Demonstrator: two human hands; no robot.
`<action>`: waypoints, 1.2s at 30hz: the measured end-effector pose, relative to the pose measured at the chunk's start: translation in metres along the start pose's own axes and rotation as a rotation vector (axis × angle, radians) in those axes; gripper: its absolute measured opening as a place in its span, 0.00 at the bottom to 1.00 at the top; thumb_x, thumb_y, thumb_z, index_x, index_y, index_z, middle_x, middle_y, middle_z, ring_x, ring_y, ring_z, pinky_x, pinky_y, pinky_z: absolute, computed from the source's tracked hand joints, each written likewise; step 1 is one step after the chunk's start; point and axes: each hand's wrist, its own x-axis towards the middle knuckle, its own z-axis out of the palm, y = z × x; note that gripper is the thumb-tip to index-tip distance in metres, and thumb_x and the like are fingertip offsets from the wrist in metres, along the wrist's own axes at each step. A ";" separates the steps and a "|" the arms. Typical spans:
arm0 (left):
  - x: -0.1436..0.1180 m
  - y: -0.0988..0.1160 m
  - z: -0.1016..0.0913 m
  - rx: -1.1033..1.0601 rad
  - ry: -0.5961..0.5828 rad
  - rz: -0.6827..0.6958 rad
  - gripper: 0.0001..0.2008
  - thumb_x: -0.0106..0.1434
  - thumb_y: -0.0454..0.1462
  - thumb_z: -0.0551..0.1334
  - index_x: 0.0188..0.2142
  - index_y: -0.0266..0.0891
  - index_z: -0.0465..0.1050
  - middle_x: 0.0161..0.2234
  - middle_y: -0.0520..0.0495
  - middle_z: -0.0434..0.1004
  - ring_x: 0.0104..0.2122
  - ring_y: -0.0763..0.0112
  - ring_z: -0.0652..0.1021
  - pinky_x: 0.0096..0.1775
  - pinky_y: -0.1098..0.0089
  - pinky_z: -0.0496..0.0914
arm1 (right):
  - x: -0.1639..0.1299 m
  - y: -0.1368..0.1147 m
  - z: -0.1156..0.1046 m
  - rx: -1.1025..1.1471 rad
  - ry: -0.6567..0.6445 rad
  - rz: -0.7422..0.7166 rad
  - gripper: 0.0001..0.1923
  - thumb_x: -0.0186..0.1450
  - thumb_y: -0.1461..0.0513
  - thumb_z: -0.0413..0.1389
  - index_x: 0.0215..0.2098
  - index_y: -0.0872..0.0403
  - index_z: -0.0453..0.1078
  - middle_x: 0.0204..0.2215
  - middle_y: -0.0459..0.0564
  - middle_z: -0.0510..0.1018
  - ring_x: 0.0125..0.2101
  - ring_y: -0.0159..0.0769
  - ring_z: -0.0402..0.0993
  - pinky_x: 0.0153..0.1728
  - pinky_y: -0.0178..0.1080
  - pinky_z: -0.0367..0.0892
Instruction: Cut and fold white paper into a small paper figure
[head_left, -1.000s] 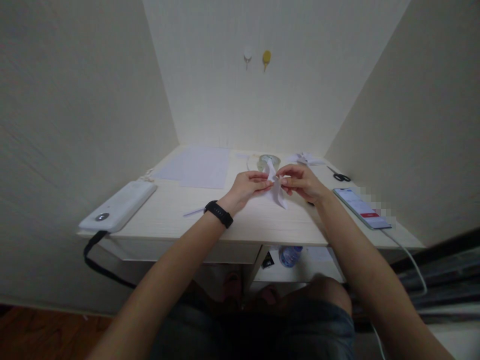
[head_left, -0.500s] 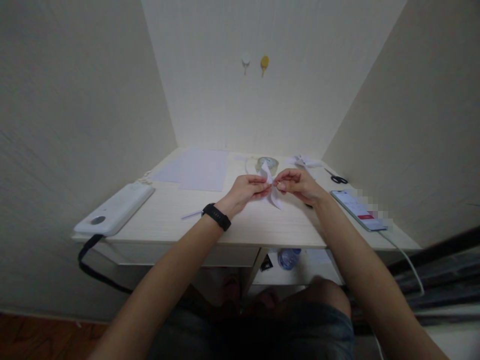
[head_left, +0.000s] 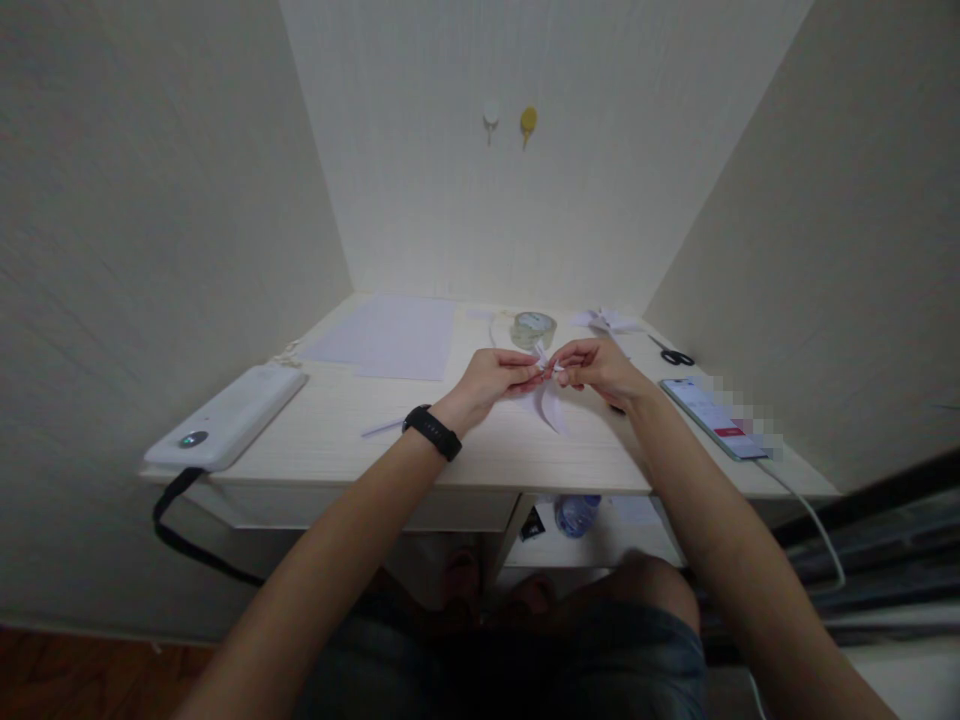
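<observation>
Head view: left hand (head_left: 491, 378) and right hand (head_left: 596, 366) both pinch small folded white paper piece (head_left: 550, 400) between fingertips above pale wooden worktop (head_left: 480, 440), its long tail hanging downward

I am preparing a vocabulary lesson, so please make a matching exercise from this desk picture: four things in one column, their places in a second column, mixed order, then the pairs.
Things:
1. small white folded paper piece
2. black-handled metal scissors
3. clear round tape roll
4. flat white plastic device

Places:
A. desk's left edge
B. beyond the hands, mid-desk
C. pinched between both hands
D. far right, beyond the phone

Pairs: 1-C, 2-D, 3-B, 4-A
</observation>
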 end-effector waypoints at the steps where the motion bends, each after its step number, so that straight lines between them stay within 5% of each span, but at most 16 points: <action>1: 0.000 0.000 0.000 0.004 -0.004 0.001 0.04 0.57 0.24 0.68 0.33 0.29 0.79 0.32 0.41 0.82 0.31 0.75 0.80 0.42 0.70 0.75 | 0.000 0.000 0.000 -0.006 -0.002 0.000 0.16 0.43 0.61 0.73 0.30 0.56 0.79 0.22 0.48 0.79 0.21 0.27 0.67 0.19 0.31 0.56; 12: -0.001 -0.001 -0.001 0.048 -0.053 0.016 0.05 0.57 0.29 0.70 0.34 0.30 0.81 0.34 0.40 0.83 0.34 0.73 0.81 0.47 0.65 0.74 | 0.000 -0.001 -0.004 -0.082 0.006 0.032 0.16 0.44 0.59 0.72 0.31 0.56 0.81 0.20 0.48 0.78 0.20 0.28 0.65 0.19 0.33 0.55; 22: 0.010 -0.012 -0.006 0.361 0.024 0.199 0.08 0.53 0.28 0.69 0.35 0.33 0.83 0.29 0.45 0.83 0.28 0.72 0.79 0.36 0.70 0.74 | -0.003 -0.003 0.002 -0.103 -0.011 0.038 0.28 0.45 0.60 0.70 0.46 0.56 0.77 0.28 0.48 0.78 0.23 0.28 0.65 0.19 0.33 0.54; 27: 0.011 -0.011 -0.007 0.537 0.034 0.267 0.08 0.55 0.28 0.68 0.35 0.34 0.83 0.29 0.44 0.83 0.28 0.71 0.80 0.33 0.71 0.73 | -0.002 -0.005 0.002 -0.239 -0.011 0.003 0.25 0.47 0.57 0.70 0.42 0.58 0.79 0.25 0.44 0.71 0.21 0.25 0.57 0.21 0.35 0.51; 36: 0.010 -0.011 -0.007 0.714 0.086 0.323 0.08 0.55 0.29 0.68 0.36 0.34 0.81 0.30 0.44 0.83 0.29 0.69 0.81 0.35 0.70 0.73 | -0.001 -0.004 -0.002 -0.374 -0.031 -0.046 0.20 0.47 0.54 0.70 0.35 0.56 0.79 0.22 0.44 0.70 0.25 0.31 0.62 0.28 0.37 0.57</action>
